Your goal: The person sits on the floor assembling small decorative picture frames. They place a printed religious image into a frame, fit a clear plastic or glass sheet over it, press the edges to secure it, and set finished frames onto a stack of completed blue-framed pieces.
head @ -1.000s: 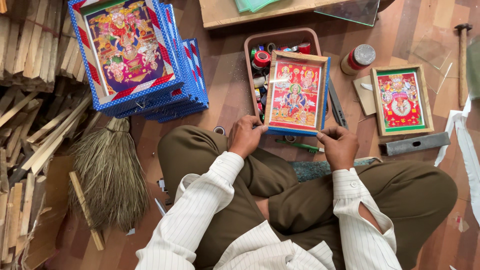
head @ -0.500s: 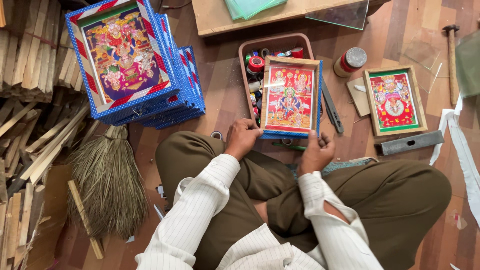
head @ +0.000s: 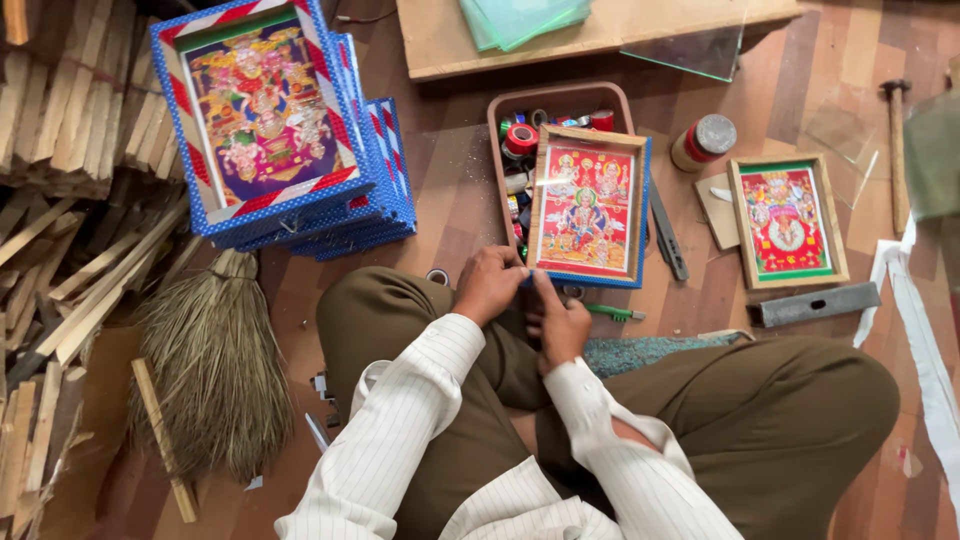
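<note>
The framed picture [head: 587, 207] lies on the floor in front of your crossed legs, its far end resting over the brown tray [head: 497, 130] of tape rolls. Your left hand [head: 487, 284] grips its near left corner, fingers curled on the edge. Your right hand [head: 558, 322] sits just beside it, forefinger stretched up to the near edge, the other fingers folded. A green pen [head: 612, 313] lies just right of that hand. Farther right lie a second framed picture [head: 787, 221] and a metal bar [head: 815, 303]. A stack of blue frames [head: 285, 135] stands to the left, a broom [head: 212, 368] near your left knee.
</note>
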{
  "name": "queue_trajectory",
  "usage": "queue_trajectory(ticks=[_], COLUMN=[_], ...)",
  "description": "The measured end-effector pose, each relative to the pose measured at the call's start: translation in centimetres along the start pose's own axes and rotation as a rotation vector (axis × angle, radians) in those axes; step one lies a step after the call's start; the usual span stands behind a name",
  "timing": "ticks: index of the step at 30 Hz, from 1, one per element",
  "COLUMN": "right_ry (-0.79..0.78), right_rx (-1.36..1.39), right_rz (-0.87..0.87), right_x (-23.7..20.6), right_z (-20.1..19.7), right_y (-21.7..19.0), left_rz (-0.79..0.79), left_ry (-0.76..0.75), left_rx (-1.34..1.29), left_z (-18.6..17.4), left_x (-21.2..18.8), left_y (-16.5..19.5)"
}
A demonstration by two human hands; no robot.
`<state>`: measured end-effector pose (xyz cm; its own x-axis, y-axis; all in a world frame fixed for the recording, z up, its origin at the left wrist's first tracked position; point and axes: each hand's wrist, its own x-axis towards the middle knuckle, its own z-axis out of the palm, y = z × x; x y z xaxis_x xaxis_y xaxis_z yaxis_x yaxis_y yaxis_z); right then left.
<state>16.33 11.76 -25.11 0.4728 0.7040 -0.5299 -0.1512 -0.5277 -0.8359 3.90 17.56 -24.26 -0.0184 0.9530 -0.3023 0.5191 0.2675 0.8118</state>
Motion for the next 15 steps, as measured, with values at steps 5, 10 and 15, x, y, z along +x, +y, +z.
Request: queue_trajectory(ticks=[5, 10, 15], right_ry=[0.068, -0.332, -0.342], right_rx=[-0.631, -0.932, -1.1], right_rz=[-0.912, -1.333, -1.368], right_x=[0.5, 4.6, 5.1], right_z=[-4.0, -4.0, -3.2], right_y=[-2.7, -8.0, -8.6], left_rz=[0.131, 0.319, 0.364], left_ry=[0.114, 0.121, 0.087], left_rx=[-0.017, 0.146, 0.252], left_z=[-0.4, -0.7, -1.3], left_x=[-1.2, -2.4, -2.3], left_y=[0.8, 1.7, 2.1])
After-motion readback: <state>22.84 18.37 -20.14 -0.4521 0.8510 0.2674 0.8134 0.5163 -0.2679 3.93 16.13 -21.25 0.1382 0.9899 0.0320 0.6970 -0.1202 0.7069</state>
